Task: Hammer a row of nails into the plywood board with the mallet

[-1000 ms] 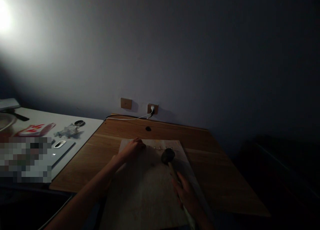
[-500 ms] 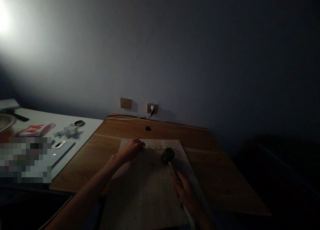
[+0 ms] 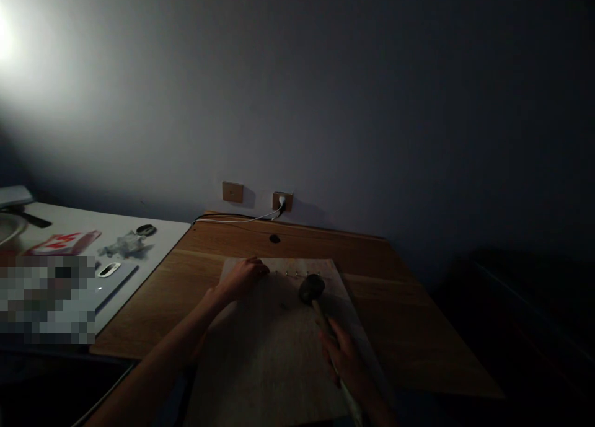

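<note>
A pale wooden board (image 3: 274, 359) lies on the brown wooden table (image 3: 409, 328). A short row of small nails (image 3: 295, 274) stands near the board's far edge. My left hand (image 3: 244, 276) rests on the far left part of the board, fingertips beside the leftmost nail; whether it pinches a nail is too dark to tell. My right hand (image 3: 346, 359) is closed around the handle of a mallet (image 3: 312, 289), whose dark head lies just short of the nail row.
A white table (image 3: 116, 228) adjoins on the left with a laptop (image 3: 109, 281), a red-and-white packet (image 3: 62, 241) and small items. On the wall behind are a switch plate (image 3: 232, 192) and a socket (image 3: 282, 201) with a white cable. The right side is dark.
Almost nothing has changed. Both hands and the mallet keep their places; the view has shifted very slightly.
</note>
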{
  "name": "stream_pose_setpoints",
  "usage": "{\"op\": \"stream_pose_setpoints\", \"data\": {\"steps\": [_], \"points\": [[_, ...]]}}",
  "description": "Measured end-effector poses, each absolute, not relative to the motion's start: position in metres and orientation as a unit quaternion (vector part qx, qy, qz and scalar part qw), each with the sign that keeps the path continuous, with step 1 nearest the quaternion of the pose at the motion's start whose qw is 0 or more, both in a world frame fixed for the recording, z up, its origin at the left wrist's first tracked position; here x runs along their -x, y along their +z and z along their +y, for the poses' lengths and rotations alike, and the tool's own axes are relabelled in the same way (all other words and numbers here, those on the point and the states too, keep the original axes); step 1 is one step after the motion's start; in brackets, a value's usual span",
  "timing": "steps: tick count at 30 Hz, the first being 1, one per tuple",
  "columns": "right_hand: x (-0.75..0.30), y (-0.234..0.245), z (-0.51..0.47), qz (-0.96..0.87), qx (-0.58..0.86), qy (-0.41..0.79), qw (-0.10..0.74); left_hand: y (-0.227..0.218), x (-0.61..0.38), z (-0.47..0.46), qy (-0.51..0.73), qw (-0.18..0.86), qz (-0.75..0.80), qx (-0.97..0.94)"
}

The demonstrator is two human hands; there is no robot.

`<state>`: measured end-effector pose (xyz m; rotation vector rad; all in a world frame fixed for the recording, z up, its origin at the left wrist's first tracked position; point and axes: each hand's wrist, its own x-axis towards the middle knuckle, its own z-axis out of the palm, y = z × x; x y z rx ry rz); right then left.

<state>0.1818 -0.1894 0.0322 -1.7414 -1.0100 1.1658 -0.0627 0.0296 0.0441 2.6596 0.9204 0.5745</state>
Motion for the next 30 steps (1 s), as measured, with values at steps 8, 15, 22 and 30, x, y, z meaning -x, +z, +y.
{"op": "stream_pose_setpoints", "data": {"steps": [8,15,22,30], "points": [[-0.181,0.034,-0.190,-0.373,0.698,0.462,0.401,0.027,0.055,0.032,0.258,0.158,0.307,-0.903],[-0.182,0.033,-0.190,-0.373,0.701,0.461,0.396,0.017,0.056,0.032,0.292,0.165,0.322,-0.885],[-0.178,0.040,-0.188,-0.400,0.688,0.448,0.408,0.016,0.054,0.032,0.275,0.219,0.361,-0.864],[-0.165,0.050,-0.163,-0.454,0.667,0.427,0.409,0.023,0.054,0.028,0.280,0.213,0.350,-0.868]]}}
